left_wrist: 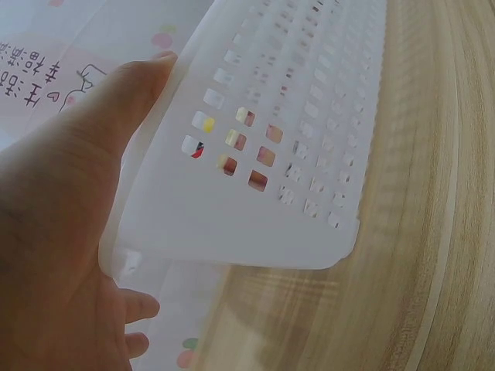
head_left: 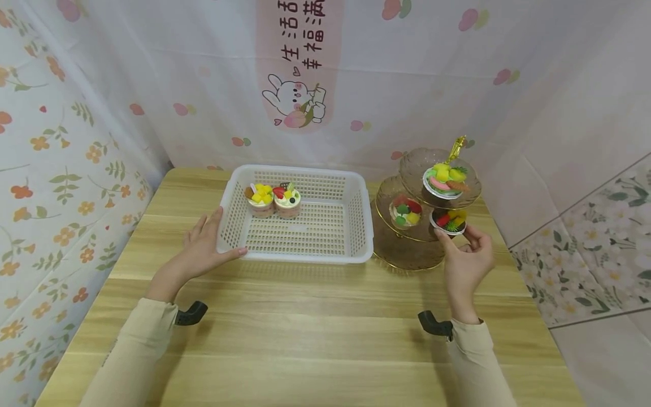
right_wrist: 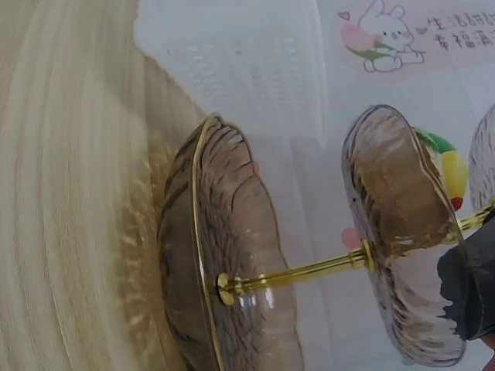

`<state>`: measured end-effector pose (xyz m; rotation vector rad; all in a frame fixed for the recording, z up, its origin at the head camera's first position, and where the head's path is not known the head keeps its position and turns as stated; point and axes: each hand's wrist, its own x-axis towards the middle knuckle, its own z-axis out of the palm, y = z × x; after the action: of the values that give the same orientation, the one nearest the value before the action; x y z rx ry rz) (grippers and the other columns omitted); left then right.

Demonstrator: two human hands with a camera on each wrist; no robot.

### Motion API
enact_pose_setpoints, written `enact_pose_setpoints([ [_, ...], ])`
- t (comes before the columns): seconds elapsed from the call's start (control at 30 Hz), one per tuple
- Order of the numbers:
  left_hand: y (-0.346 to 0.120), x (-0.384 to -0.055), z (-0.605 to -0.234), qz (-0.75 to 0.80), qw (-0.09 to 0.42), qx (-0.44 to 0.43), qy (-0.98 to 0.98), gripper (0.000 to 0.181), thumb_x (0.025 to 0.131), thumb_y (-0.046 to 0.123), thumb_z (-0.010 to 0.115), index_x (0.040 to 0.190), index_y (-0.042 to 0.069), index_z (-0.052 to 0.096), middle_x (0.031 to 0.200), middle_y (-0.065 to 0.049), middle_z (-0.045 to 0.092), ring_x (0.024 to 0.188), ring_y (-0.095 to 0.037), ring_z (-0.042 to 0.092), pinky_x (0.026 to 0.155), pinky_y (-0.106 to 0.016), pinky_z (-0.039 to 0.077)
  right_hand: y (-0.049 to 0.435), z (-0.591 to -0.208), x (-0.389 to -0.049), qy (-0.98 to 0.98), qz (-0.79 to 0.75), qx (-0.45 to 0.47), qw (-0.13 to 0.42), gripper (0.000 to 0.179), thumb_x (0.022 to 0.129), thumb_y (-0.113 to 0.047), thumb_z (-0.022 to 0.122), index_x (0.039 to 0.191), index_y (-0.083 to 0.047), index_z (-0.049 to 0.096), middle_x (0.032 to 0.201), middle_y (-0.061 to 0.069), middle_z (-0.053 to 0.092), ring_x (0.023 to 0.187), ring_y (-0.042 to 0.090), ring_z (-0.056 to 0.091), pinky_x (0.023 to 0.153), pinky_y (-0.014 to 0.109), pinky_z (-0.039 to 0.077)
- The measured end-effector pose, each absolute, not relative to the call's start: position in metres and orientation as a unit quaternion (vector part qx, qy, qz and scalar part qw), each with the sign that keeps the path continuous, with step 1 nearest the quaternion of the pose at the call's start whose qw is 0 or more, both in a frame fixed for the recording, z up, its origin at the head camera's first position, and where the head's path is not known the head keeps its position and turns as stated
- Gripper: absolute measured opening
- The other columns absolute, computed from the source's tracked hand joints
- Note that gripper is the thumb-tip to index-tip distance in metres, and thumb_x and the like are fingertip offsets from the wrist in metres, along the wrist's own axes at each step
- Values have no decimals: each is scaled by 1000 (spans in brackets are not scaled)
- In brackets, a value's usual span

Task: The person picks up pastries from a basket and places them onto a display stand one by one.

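Observation:
At the front left corner of a white plastic basket (head_left: pixel 300 257), my left hand (head_left: pixel 205 246) grips the rim, thumb along the front and fingers at the left side. Two fruit-topped dessert cups (head_left: pixel 261 208) (head_left: pixel 287 209) stand side by side inside. My right hand (head_left: pixel 468 263) pinches a fruit cupcake (head_left: pixel 450 221) in a dark cup at the right of the middle tier of a three-tier stand (head_left: pixel 407 254). That dark cup (right_wrist: pixel 468 282) shows at the right wrist view's edge. A fruit tart (head_left: pixel 405 212) sits on the middle tier and another fruit cupcake (head_left: pixel 443 181) on the top one.
The stand's gold pole (right_wrist: pixel 309 274) joins its clear brown scalloped plates. Everything is on a wooden table (head_left: pixel 305 339) against a printed curtain (head_left: pixel 203 68). Basket and stand are close together. A tiled wall (head_left: pixel 600 254) rises along the right side.

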<state>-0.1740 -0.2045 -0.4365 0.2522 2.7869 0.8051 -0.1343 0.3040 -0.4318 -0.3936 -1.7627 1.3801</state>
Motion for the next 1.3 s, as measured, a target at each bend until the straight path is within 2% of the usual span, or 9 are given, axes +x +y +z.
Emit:
enact_pose_setpoints([
  [0.3,-204,-174,-437,276,110,85,951,122,82,68,65,159,13,-13,165,-26,6,151,-51,-7,109,-80,0,301,-439,-145,-709,536,-181,421,51,68,-17,91,112,-6,68,97,-15,71,46,1,29,45,15,23],
  [0.63,-205,-174,-438,279,111,84,950,123,82,68,65,159,13,-13,165,-27,6,151,-52,-5,109,-80,-1,292,-439,-147,-718,520,-174,428,52,68,-23,92,111,-4,69,98,-9,71,47,1,31,45,15,24],
  [0.93,-206,-175,-439,278,105,86,951,122,83,67,65,159,12,-12,165,-26,7,151,-52,-4,109,-80,0,292,-443,-147,-743,481,-191,424,51,72,-26,90,113,-5,70,108,7,74,48,-1,31,46,15,23],
  [1.3,-205,-175,-438,280,106,85,950,122,82,66,66,159,12,-11,165,-27,8,151,-52,-3,109,-81,0,291,-443,-144,-740,481,-203,424,46,75,-30,87,115,-11,74,111,7,74,47,-4,35,46,11,28],
])
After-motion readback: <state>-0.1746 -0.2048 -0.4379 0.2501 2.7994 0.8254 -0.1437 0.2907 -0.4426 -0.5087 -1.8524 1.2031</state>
